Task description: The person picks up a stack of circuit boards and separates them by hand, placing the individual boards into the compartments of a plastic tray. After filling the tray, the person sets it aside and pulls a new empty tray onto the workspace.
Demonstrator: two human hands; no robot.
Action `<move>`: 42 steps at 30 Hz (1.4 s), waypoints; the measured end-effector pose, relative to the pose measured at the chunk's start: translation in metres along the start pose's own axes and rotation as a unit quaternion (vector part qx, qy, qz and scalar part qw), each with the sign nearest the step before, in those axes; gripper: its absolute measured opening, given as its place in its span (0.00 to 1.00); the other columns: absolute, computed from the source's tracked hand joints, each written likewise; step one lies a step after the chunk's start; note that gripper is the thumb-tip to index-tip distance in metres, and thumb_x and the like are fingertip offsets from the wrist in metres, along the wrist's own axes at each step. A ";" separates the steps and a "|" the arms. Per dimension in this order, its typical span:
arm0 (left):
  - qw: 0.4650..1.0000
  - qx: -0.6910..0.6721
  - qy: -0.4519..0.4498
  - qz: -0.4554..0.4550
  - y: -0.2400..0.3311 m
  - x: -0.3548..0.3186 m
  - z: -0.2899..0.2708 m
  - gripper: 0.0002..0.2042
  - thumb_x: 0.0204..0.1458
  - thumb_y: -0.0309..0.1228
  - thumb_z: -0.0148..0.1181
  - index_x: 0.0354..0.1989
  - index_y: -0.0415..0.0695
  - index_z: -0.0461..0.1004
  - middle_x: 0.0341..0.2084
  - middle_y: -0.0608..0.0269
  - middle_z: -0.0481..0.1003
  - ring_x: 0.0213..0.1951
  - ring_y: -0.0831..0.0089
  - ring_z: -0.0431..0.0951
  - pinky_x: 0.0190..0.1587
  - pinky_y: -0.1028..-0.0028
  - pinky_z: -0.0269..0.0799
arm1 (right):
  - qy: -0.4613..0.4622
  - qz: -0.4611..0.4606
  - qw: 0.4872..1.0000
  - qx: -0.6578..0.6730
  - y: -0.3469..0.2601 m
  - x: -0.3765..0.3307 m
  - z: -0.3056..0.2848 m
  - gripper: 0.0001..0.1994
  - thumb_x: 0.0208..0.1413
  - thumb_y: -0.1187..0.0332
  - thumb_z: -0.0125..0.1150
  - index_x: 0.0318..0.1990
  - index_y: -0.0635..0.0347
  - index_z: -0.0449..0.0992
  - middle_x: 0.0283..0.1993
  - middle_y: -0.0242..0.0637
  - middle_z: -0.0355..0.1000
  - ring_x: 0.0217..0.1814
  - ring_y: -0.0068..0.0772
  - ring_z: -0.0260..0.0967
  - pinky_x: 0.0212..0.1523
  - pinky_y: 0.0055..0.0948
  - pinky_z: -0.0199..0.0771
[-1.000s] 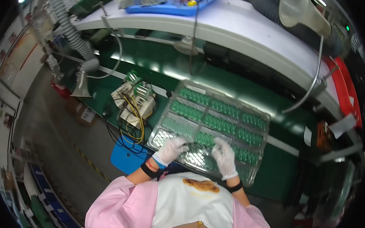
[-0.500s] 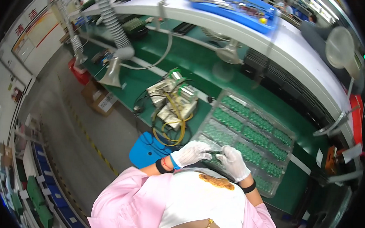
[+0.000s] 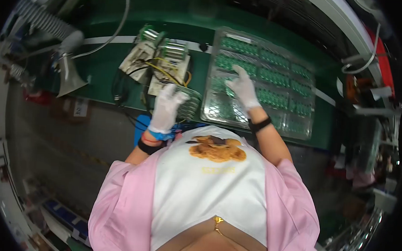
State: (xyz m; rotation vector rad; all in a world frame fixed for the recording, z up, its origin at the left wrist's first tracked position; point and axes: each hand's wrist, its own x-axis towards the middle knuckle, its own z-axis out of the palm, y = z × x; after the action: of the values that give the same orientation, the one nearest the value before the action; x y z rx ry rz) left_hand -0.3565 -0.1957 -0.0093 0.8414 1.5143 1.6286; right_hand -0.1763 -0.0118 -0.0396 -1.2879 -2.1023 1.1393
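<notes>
Gripping a ribbed, clear-and-green piece [image 3: 190, 105] with the gloved left hand [image 3: 166, 108], by its left side. Reaching with the gloved right hand [image 3: 244, 87] over a clear compartmented tray [image 3: 219, 111], with index finger extended above rows of green parts [image 3: 274, 77]; cannot tell if pinching one. Beyond the left hand, on the green surface [image 3: 99, 60]: pale fixtures [image 3: 133, 63] with yellow and black cables [image 3: 160, 68].

The gloves [image 3: 165, 113] are white, the small parts [image 3: 274, 77] green, the jacket [image 3: 122, 194] pink.
</notes>
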 end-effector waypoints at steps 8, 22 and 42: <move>0.997 0.044 -0.033 0.062 -0.017 0.006 -0.006 0.12 0.56 0.33 0.52 0.31 0.35 0.73 0.30 0.61 0.68 0.33 0.72 0.68 0.40 0.72 0.64 | 0.055 -0.079 0.975 -0.201 0.086 0.030 0.067 0.18 0.47 0.70 0.63 0.46 0.63 0.68 0.38 0.51 0.72 0.40 0.51 0.71 0.41 0.40 0.71; 0.938 0.291 -0.097 0.160 -0.026 0.024 0.021 0.08 0.50 0.30 0.59 0.35 0.40 0.71 0.32 0.53 0.68 0.36 0.57 0.70 0.39 0.64 0.66 | -0.071 -0.114 0.990 0.052 -0.046 -0.021 0.004 0.13 0.51 0.66 0.60 0.40 0.64 0.73 0.38 0.50 0.73 0.38 0.49 0.72 0.38 0.36 0.73; 0.800 0.318 -0.299 0.413 -0.046 0.022 0.032 0.12 0.44 0.29 0.59 0.40 0.51 0.73 0.29 0.60 0.67 0.34 0.61 0.70 0.36 0.65 0.66 | -0.192 -0.337 0.918 0.079 0.007 -0.034 -0.028 0.12 0.49 0.61 0.65 0.31 0.61 0.74 0.34 0.36 0.72 0.37 0.35 0.69 0.40 0.31 0.69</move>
State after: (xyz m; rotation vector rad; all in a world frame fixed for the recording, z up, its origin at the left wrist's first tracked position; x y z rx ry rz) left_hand -0.3358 -0.1595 -0.0524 2.3974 1.2593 1.1065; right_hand -0.1368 -0.0284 -0.0274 -0.2076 -2.3729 1.2536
